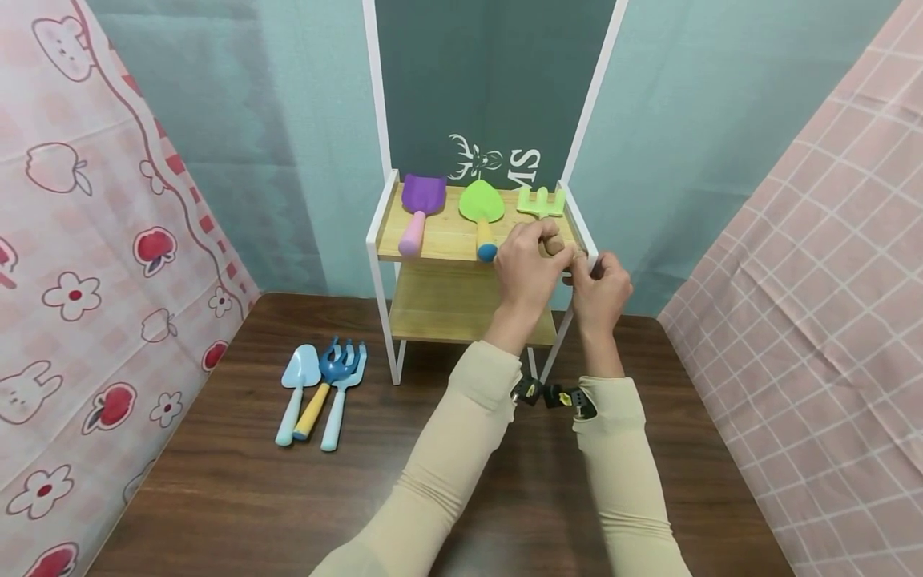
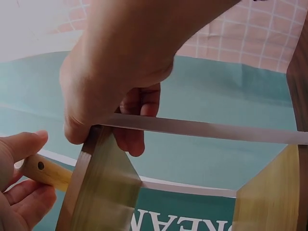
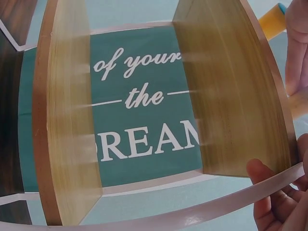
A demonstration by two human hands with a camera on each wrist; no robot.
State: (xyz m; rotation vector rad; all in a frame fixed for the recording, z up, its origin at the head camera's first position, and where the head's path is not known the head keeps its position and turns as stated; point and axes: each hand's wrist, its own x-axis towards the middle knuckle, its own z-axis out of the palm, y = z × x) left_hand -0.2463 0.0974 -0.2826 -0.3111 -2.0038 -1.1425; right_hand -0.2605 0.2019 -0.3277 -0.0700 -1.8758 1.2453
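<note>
A green toy hand rake [image 1: 541, 203] lies on the top board of a small two-tier shelf [image 1: 472, 303], near its right end. My left hand [image 1: 530, 260] pinches the rake's wooden handle [image 2: 48, 172], which sticks out past the board's front edge in the left wrist view. Just right of it, my right hand [image 1: 602, 292] grips the shelf's front right corner, fingers curled round the white post [image 3: 207, 209]. Beside the rake on the same board are a green leaf-shaped trowel [image 1: 481, 200] with a yellow and blue handle and a purple shovel [image 1: 424, 195] with a pink handle.
On the dark wooden table [image 1: 238, 505], left of the shelf, lie a light blue trowel [image 1: 301, 367], a dark blue fork [image 1: 335, 365] with a yellow handle and a light blue fork [image 1: 337, 413]. A dark green panel [image 1: 497, 72] rises behind the shelf. Patterned cloths hang at both sides.
</note>
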